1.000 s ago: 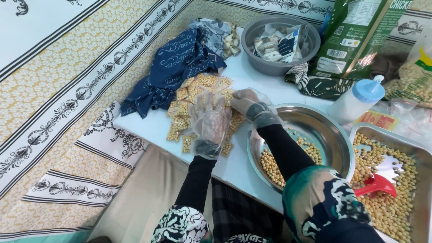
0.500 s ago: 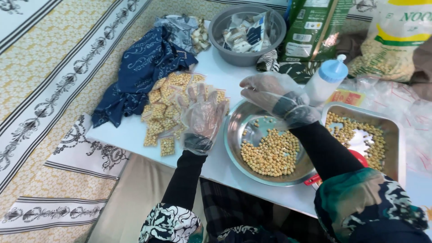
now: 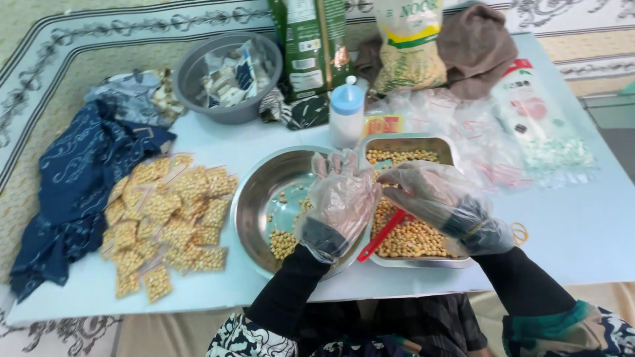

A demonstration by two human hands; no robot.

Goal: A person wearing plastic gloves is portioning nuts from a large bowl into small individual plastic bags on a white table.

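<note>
Packing station, seen from beside the worker; both hands wear loose clear plastic gloves. The left hand [image 3: 338, 205] hovers over the seam between the round steel bowl [image 3: 254, 198] and the rectangular steel tray [image 3: 444, 147], fingers half curled — whether anything lies inside the glove's folds I cannot tell. The right hand [image 3: 436, 201] sits over the tray, fingers bent inward toward the left hand as if pinching something small and clear; the grasp itself is not legible. A red scoop [image 3: 381, 236] lies slanted in the tray, its handle over the near rim, touched by neither hand.

Judgement: the step in hand appears to be filling or closing one small packet of beans [image 3: 413, 239]; the next move would call for a steady pinch at the packet mouth and a clear path left to the heap of filled packets [image 3: 169, 221].

Count: one bowl, thinly scattered with beans; one tray, well filled; one scoop; one grey plastic basin [image 3: 192, 66] of wrappers; one capped white bottle [image 3: 346, 116]; filled packets — roughly two dozen, overlapping, exact number not determinable; empty clear bags [image 3: 456, 112] behind the tray, uncounted.
</note>
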